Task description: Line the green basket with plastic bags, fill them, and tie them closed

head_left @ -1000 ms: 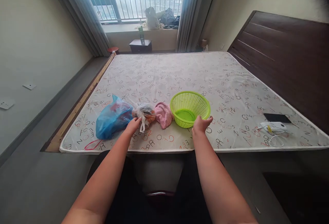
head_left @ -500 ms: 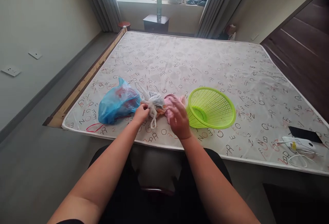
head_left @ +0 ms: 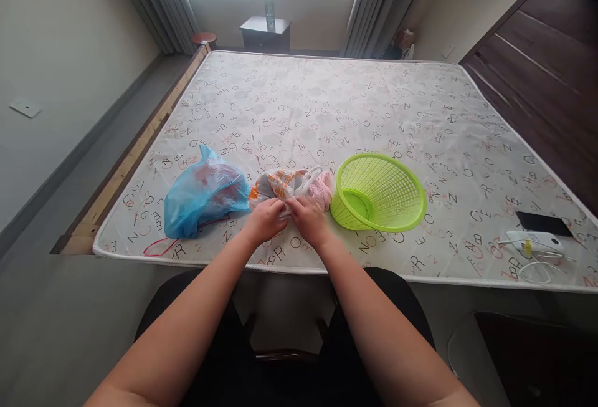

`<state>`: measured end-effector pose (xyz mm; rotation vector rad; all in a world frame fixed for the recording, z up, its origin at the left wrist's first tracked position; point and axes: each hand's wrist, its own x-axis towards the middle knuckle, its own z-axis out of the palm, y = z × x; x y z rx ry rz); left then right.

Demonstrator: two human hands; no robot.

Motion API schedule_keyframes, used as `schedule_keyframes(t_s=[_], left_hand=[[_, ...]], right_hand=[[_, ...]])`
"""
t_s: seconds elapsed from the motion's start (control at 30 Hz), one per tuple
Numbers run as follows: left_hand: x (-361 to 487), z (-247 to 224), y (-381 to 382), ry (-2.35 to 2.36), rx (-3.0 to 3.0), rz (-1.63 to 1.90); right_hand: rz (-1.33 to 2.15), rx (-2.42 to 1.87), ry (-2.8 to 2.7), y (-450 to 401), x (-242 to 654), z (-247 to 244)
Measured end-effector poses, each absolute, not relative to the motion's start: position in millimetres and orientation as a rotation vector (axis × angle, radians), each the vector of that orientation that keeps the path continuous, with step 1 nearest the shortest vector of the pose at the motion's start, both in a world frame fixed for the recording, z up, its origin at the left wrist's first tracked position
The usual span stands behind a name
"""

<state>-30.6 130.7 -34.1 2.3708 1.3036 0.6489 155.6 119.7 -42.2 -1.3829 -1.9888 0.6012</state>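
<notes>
A white plastic bag with orange print (head_left: 280, 182) lies near the mattress's front edge, between a blue plastic bag (head_left: 200, 195) and a green mesh basket (head_left: 380, 194) tipped on its side. My left hand (head_left: 268, 220) pinches the near side of the white bag. Right beside it, my right hand (head_left: 307, 217) grips the same bag, its fingertips almost touching the left ones. Pink fuzzy cloth (head_left: 320, 190) shows between the white bag and the basket.
Under everything is a mattress with printed letters (head_left: 299, 108). A red loop (head_left: 159, 247) lies at its front left. At the right are a black phone (head_left: 544, 224) and a white device with cables (head_left: 535, 242). A bottle (head_left: 269, 5) stands on a nightstand (head_left: 265, 36).
My right hand has come down and left to the white bag, and its fingers have closed on it. The bag has been turned, so its orange print shows more. The view has shifted slightly.
</notes>
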Motion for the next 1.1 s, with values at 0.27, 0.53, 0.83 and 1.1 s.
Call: schedule_keyframes(t_s=[0.27,0.53,0.83,1.1], left_hand=[[-50.1,-19.0,139.3,1.418,2.291,0.457],[-111.0,4.0,158.1,2.116,1.63,1.012],[-38.2,0.7,117.6,1.154,2.369,0.769],[-51.6,-21.3,142.0,1.64,1.949,0.619]], right_hand=[[0.613,-1.379,-1.93,123.5,173.0,-46.9],[0.53,-1.624,-1.538,140.4,207.4,-39.4],[0.681,-1.39,-1.694,126.5,171.3,-40.9],[0.59,-1.222,-1.818,124.2,175.1,-32.3]])
